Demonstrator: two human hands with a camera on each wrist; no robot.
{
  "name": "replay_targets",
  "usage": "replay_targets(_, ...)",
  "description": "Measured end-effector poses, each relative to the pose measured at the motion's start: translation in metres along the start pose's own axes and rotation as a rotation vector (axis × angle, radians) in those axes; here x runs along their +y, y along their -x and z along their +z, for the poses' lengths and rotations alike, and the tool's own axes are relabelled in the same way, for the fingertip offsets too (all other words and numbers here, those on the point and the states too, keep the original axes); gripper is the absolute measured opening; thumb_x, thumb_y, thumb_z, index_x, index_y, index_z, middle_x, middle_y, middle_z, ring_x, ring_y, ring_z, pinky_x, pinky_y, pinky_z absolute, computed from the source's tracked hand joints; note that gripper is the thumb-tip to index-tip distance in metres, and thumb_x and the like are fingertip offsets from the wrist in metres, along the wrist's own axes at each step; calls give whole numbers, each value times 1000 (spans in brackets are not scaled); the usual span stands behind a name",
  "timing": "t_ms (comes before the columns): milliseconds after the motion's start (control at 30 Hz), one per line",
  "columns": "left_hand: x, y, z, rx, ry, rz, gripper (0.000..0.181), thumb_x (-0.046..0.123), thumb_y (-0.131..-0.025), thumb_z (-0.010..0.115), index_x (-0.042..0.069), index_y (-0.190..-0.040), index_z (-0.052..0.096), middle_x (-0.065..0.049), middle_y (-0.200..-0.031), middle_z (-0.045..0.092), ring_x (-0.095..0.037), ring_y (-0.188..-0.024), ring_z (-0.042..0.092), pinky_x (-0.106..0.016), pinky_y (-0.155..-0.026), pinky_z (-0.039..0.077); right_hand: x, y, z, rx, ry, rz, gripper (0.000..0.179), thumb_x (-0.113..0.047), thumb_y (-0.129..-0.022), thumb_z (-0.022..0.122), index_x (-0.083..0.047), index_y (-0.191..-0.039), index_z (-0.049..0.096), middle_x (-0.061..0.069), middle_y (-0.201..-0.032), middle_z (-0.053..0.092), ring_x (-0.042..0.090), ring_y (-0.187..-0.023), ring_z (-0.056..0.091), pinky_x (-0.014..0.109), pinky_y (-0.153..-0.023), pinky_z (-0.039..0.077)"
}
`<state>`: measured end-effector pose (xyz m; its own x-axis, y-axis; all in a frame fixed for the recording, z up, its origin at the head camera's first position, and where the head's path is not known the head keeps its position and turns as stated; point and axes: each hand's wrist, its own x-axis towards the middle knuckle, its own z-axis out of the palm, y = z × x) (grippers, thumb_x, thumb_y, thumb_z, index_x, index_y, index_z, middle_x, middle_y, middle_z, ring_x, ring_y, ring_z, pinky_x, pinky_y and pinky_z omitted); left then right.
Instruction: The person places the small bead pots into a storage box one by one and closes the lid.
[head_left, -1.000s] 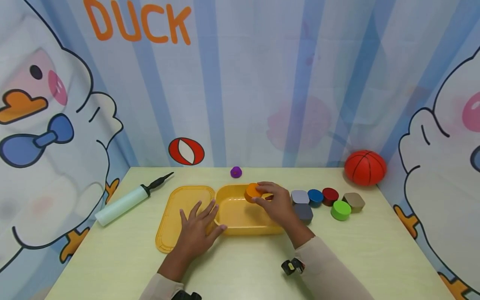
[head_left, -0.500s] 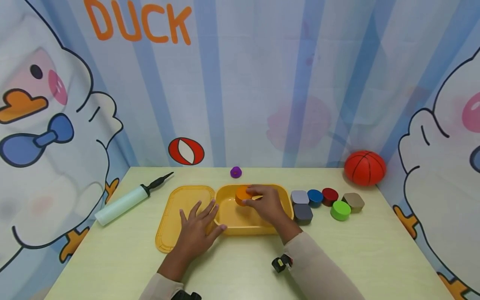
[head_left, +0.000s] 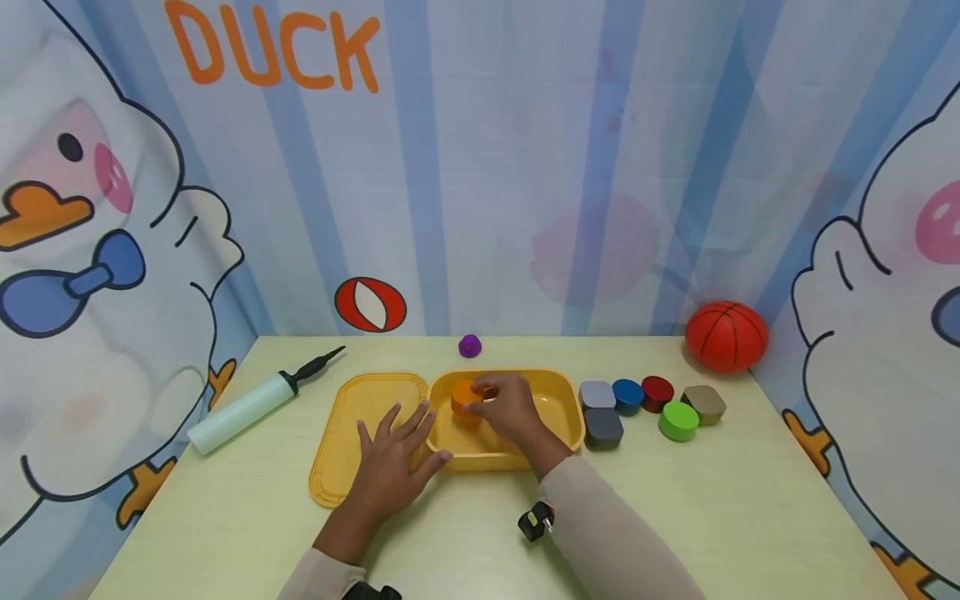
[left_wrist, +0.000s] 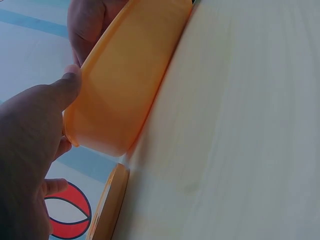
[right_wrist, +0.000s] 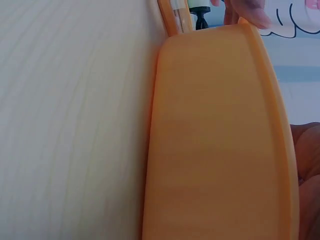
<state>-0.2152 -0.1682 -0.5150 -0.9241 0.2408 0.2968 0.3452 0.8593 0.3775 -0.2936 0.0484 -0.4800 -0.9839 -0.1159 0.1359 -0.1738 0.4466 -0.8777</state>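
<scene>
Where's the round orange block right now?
In the head view, the round orange block is at the left end of the yellow box, pinched by the right hand.

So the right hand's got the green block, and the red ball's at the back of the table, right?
Not quite: the head view shows the right hand holding the orange block, not the green one. The red ball is at the back of the table.
</scene>
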Motion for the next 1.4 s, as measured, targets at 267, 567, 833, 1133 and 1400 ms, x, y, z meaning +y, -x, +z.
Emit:
replay_targets(267, 0, 0, 0, -9, 9, -12, 74, 60, -103, 66, 17, -162, 55, 0, -173, 47, -45, -166, 32, -93, -120, 6, 0, -5, 12, -3, 31, 56, 27, -4, -90, 89, 1, -116, 83, 17, -121, 81, 31, -105, 75, 39, -91, 68)
replay_targets(567, -2, -1, 2, 4, 6, -2, 73, 60, -103, 66, 17, -162, 55, 1, -173, 46, -46, -165, 33, -94, -120, 7, 2, -5, 14, -11, 51, 53, 26, -3, -90, 88, 3, -115, 82, 19, -120, 81, 29, -100, 75, 40, -90, 67)
replay_targets(833, -2, 0, 1, -13, 24, -11, 74, 60, -104, 66, 17, -162, 54, 0, -174, 45, -47, -166, 31, -93, -121, 3, 4, -3, 17, -36, 50, 49, 26, 3, -90, 85, 6, -115, 80, 23, -122, 80, 35, -105, 79, 42, -90, 68)
replay_targets(1133, -3, 0, 3, -4, -1, -3, 73, 61, -104, 65, 18, -162, 54, 1, -173, 46, -46, -165, 33, -94, -120, 7, 4, -3, 18, -49, 67, 51, 26, 1, -92, 84, 5, -118, 79, 21, -121, 80, 32, -102, 78, 41, -88, 68)
replay_targets(1400, -2, -1, 1, -11, 0, -8, 73, 61, -104, 65, 18, -162, 55, 1, -173, 46, -47, -165, 33, -94, -120, 7, 1, -1, 16, -65, 59, 50, 26, 1, -94, 83, 4, -119, 79, 21, -123, 79, 32, -101, 78, 40, -86, 68)
